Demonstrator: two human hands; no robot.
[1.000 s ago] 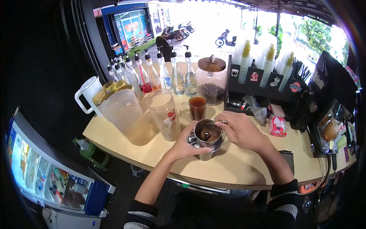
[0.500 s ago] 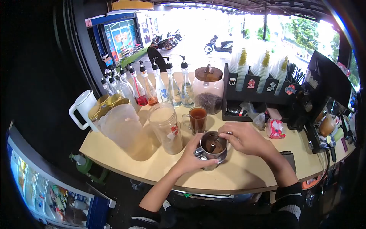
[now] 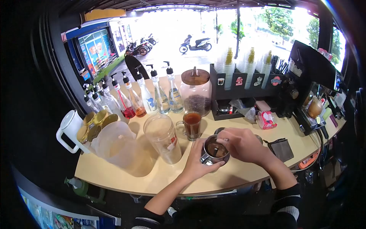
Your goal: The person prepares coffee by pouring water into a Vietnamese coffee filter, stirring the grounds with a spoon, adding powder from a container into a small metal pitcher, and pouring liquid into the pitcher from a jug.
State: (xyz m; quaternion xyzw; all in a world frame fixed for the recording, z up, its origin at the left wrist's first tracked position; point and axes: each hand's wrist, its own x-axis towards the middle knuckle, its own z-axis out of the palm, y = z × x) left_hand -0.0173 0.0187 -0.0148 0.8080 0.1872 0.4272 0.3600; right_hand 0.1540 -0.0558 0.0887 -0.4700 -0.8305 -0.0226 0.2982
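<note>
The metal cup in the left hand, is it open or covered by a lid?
Open. No lid sits on the metal cup in the left hand; its dark brown contents show through the mouth.

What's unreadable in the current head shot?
All in the head view:
- What, if anything, the right hand grips: hidden by its own blurred fingers.
- What sits under the metal cup: hidden by the cup and the left hand.
- Lit fridge: lower part cut off by the bottom edge.
- Small print on the pink packet: too small.
</note>
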